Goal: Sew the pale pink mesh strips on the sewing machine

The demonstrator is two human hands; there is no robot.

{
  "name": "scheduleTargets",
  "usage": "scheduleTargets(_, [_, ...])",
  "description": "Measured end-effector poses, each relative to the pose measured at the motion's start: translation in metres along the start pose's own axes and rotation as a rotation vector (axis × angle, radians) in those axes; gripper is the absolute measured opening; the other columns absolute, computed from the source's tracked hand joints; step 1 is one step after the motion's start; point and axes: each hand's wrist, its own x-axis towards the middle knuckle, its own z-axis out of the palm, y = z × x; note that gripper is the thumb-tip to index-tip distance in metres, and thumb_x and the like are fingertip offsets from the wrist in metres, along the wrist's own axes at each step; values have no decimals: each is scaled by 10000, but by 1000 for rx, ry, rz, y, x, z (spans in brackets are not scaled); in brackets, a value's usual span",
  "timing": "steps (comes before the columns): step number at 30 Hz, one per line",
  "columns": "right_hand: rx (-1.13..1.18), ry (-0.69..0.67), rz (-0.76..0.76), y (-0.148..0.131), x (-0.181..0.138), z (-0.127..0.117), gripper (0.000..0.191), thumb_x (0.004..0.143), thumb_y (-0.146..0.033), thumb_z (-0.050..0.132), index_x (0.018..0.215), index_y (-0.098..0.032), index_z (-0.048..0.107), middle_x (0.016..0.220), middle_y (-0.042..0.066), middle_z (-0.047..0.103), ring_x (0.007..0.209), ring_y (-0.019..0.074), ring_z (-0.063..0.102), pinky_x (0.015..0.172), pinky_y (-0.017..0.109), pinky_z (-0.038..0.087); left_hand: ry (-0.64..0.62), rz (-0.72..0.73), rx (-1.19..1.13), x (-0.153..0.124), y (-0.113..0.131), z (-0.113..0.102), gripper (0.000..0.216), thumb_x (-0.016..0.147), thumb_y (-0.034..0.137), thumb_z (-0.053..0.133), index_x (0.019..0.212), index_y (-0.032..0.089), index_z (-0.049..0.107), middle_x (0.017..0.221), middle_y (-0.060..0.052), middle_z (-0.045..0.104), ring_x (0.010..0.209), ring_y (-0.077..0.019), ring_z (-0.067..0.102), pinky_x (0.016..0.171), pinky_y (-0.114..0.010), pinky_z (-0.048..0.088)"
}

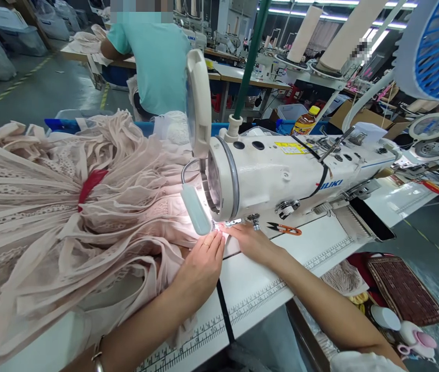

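Note:
A white sewing machine (281,173) stands on a white table (258,289) with ruler markings. A large heap of pale pink sheer fabric (49,217) covers the table's left side. My left hand (202,261) lies flat on the pink fabric just left of the needle, fingers stretched forward under the lamp (196,209). My right hand (248,238) rests on the table at the presser foot, its fingers pressed down on a small piece of cloth there. A red band (90,186) ties the fabric bundle.
Orange thread snips (285,229) lie on the table right of the needle. A person in a teal shirt (153,57) sits ahead at another table. A bottle (305,121) and boxes stand behind the machine. A woven mat (403,289) and cups lie on the floor at right.

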Motion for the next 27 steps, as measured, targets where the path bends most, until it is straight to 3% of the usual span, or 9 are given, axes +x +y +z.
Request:
scheduleTargets(12, [-4,-14,65,-12,5,-6,522,919,-40,324,1323,-254,577,1248,59,661,1128,213,591,977,370,448,40,-12,-24,0,-4,6,414,889,-33,332,1204,-52,600,1216,-234,678,1154,-310,642,1000,-449,510])
scheduleTargets(19, [-82,10,58,-15,7,-9,473,898,-50,352,1224,-247,633,1097,58,703,994,224,619,880,357,476,-25,-31,-64,-2,-7,7,456,892,-21,308,1272,-13,562,1282,-222,647,1229,-305,597,1017,-462,493])
scheduleTargets(27, [-97,8,55,-14,8,-5,433,921,-46,354,1201,-226,632,1074,71,702,980,235,613,944,392,443,9,-28,-40,0,-9,7,441,895,-28,307,1262,-29,551,1254,-223,660,1184,-304,617,956,-448,499])
